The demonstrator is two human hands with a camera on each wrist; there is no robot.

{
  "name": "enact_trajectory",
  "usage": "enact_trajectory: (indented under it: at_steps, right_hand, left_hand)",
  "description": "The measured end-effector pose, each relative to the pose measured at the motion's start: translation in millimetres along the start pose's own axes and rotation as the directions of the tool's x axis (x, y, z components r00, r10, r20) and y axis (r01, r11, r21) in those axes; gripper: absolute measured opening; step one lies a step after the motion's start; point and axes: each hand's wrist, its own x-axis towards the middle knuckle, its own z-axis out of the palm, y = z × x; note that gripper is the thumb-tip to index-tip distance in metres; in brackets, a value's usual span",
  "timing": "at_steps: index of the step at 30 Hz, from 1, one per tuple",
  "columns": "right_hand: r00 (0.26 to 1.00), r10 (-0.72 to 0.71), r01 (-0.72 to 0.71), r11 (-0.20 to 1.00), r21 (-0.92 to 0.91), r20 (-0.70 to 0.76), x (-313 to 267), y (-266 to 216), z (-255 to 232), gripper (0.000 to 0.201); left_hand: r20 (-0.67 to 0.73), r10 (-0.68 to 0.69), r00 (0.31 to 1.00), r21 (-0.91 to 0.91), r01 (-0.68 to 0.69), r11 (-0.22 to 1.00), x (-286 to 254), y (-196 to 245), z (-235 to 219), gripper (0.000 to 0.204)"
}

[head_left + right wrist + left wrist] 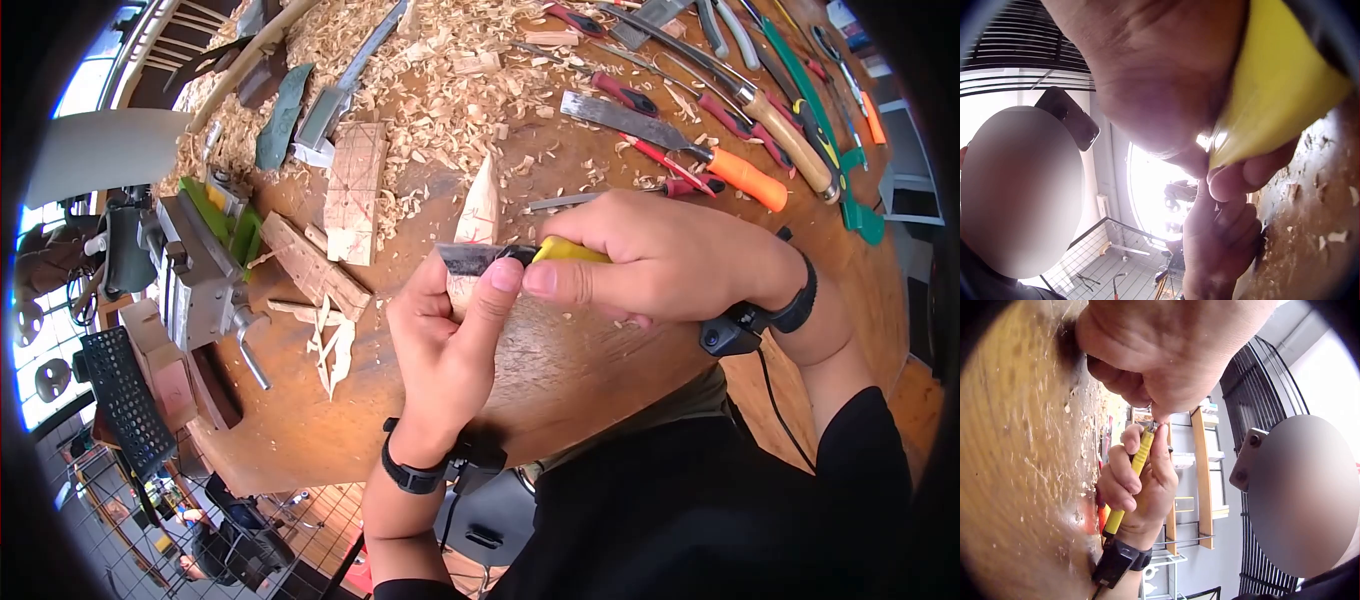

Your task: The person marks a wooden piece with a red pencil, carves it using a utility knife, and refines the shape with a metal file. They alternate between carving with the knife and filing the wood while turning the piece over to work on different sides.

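A pale, pointed wood piece [480,205] is gripped low down by the left hand [445,345], its tip directed away from the body. Across the wood lies the dark blade [465,259] of a yellow-handled knife [572,252]. The right hand [660,260] holds that handle, and the left thumb touches the blade's back near the handle. In the left wrist view the right hand [1141,481] curls round the yellow handle [1141,456]. The right wrist view shows the handle [1272,87] large, with the left hand [1219,244] beyond; the blade is not visible there.
Shavings [440,110] cover the far bench [300,440]. Marked wood blocks [355,190] and a metal vise [200,265] stand left. An orange-handled chisel [745,180], a rasp with a wooden handle [795,145] and several other tools lie at the back right.
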Motion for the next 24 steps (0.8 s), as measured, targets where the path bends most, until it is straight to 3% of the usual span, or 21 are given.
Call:
enact_trajectory:
  at_steps: [5,10,19,24]
  right_hand:
    - [0.998,0.053,-0.052,0.998,0.038,-0.019,1.4,-0.4,1.9,0.051]
    - [0.994,0.043,-0.048,0.998,0.042,0.103,3.0,1.5,-3.9,0.054]
    - [0.999,0.047,-0.046,0.999,0.029,-0.028,3.1,0.2,4.9,0.052]
    - [0.996,0.065,-0.069,0.995,0.068,0.058,4.1,4.1,-0.8,0.052]
  left_hand:
    - [-0.012,0.040,0.999,0.008,-0.040,0.999,1.7,-3.0,-1.8,0.017]
    - [0.048,0.028,0.998,-0.091,-0.024,0.996,1.2,-7.1,-2.5,0.017]
    - [-0.032,0.016,0.999,0.059,-0.014,0.998,2.5,1.7,-2.8,0.017]
    - [-0.004,0.038,0.999,-0.003,-0.038,0.999,1.6,-2.0,0.6,0.017]
